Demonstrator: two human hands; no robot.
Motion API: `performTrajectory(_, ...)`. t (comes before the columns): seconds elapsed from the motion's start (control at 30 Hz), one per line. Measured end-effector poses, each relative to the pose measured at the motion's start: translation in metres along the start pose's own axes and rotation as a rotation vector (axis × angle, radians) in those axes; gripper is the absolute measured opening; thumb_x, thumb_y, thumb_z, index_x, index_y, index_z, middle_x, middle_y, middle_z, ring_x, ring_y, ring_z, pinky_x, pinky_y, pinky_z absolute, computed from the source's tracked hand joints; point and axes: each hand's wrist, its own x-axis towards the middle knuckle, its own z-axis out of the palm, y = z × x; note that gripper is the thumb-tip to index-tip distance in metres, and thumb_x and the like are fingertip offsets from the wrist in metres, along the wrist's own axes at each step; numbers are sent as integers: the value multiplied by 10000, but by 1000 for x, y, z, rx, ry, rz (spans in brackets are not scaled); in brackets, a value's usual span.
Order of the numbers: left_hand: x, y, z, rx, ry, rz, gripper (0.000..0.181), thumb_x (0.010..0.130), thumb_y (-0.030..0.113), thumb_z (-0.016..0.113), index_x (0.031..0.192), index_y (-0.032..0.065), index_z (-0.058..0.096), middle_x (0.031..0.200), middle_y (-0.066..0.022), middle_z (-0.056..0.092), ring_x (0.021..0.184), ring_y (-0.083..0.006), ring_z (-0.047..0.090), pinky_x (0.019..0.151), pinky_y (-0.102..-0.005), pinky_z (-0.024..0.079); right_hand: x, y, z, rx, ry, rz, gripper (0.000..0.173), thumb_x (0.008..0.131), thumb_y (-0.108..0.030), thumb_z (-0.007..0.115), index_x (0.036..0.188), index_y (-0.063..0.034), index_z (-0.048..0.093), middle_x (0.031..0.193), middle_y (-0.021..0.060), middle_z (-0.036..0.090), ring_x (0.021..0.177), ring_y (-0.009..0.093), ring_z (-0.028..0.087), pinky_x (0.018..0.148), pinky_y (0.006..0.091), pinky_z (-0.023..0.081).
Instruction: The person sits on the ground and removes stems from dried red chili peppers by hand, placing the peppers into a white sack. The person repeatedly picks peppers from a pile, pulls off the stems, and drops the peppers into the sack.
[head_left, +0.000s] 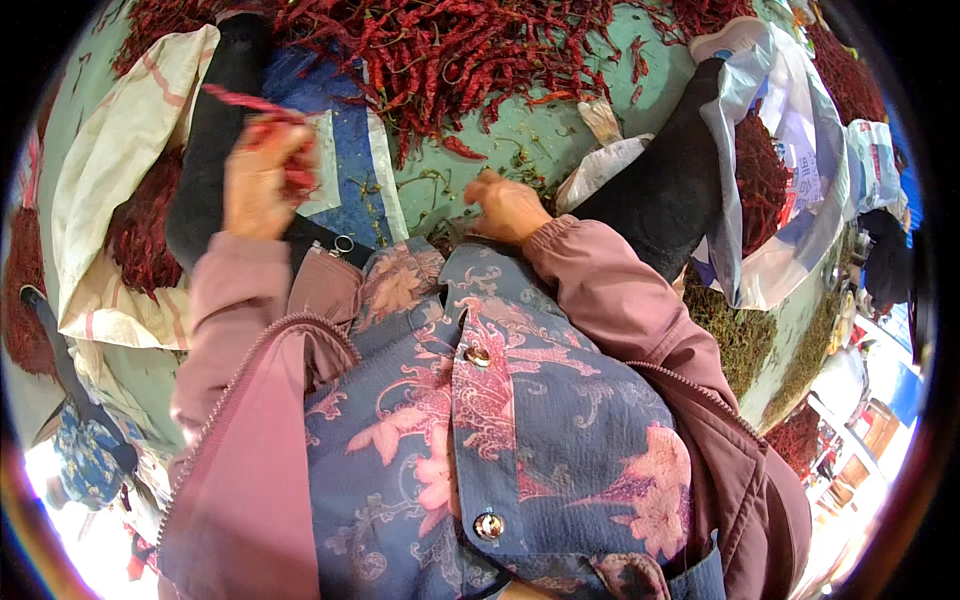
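My left hand (266, 176), blurred by motion, is raised over my left leg and shut on several dried red chilies (300, 161). One long chili sticks out past the fingers to the upper left. In front of my lap is my right hand (510, 206), its fingers curled, just above loose chili stems (525, 169). Whether anything small is between those fingers is hidden. A large heap of dried red chilies (442, 56) spreads on the green floor (502, 127) between my feet.
A white woven sack (120, 172) with dried chilies lies beside my left leg. On the right, an open plastic bag (814, 240) holds more chilies. A blue plastic sheet (349, 172) lies under my left hand. A pile of stems (731, 337) and a small white bag (604, 169) are to the right.
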Motion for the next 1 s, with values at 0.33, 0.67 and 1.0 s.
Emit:
performTrajectory(0.33,-16,79,-316,1614,467,162,354,765,108,594,1079,-46,535,1005,-160,597,919,-201,578,801,-279,438,59,22,18,-317,73,228,212,684,-120,567,871,-21,553,984,183,570,756,321,607,625,411,490)
performTrajectory(0.67,-20,35,-35,1041,25,293,173,772,119,582,895,5,627,828,-69,629,779,-114,570,720,-246,442,22,14,12,979,-122,525,112,741,-17,515,835,1,572,686,89,608,552,138,586,477,267,459)
performTrajectory(1.0,-4,-123,50,345,-446,-440,207,861,223,530,938,38,579,752,-46,586,620,-111,532,528,-249,428,-3,-11,0,601,-184,117,124,720,-56,531,819,-13,590,684,25,601,534,105,545,507,254,457)
